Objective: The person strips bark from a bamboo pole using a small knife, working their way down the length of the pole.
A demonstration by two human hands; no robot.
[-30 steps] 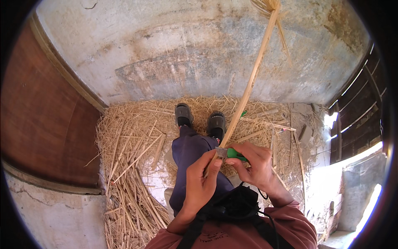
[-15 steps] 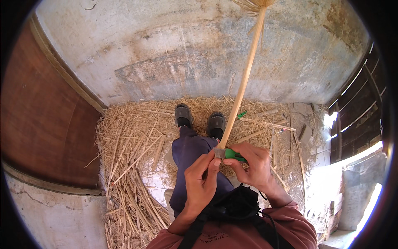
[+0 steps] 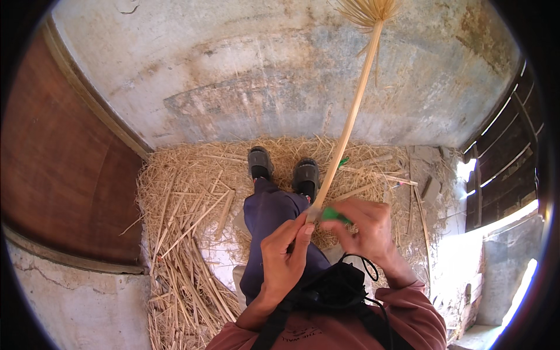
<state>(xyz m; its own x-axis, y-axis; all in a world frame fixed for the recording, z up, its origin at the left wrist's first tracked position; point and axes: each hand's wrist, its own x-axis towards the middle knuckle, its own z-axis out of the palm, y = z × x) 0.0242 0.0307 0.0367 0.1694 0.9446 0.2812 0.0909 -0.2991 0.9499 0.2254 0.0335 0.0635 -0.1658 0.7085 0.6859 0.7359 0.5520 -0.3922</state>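
Note:
A long, pale bundle of thin wooden or bamboo strips (image 3: 351, 119) slants up and away from my hands. Its far end spreads into a loose, brush-like fan (image 3: 368, 13). My left hand (image 3: 284, 248) is closed, pinching the bundle's near end between thumb and fingers, just below a greyish band (image 3: 312, 214) around it. Beside that band, my right hand (image 3: 367, 228) grips a small green object (image 3: 336, 216). Motion blur and the fingers hide its exact kind.
Straw and wood shavings (image 3: 192, 169) cover the floor, with a heap of split sticks (image 3: 186, 291) at lower left. A stained wall (image 3: 262, 76) rises ahead. A brown wooden panel (image 3: 64, 157) stands at left, dark slats (image 3: 504, 151) at right. A black bag (image 3: 332, 289) hangs at my front.
The bundle's fanned far end has shifted slightly right and lower in view. My right hand has moved a little right with the green object and is now blurred; my left hand keeps its pinch.

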